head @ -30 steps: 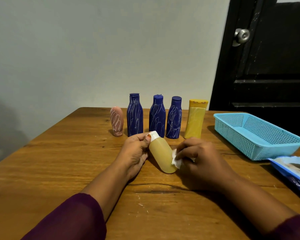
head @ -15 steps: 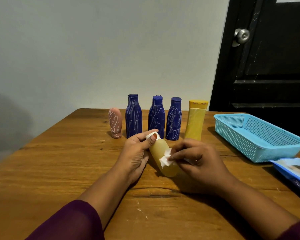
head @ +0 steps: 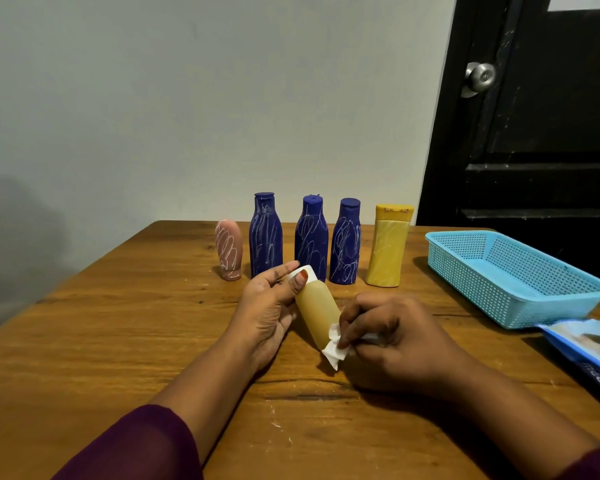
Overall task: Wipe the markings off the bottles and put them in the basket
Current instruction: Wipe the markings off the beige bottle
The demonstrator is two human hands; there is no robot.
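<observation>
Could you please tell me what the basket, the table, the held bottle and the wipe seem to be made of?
Basket: likely moulded plastic; uniform light blue, regular perforated walls, slight sheen.
Table: wood or veneer; grain lines, a crack, satin varnish.
Bottle: probably plastic; smooth matte tan body, white cap.
Wipe: thin white tissue or wet wipe, crumpled.

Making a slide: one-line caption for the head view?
Left hand holds a tan bottle while right hand wipes it with a tissue, blue basket nearby.

Grained, scuffed wooden table [head: 118, 341]; perforated plastic basket [head: 520, 292]; shiny metal doorknob [head: 480, 77].
</observation>
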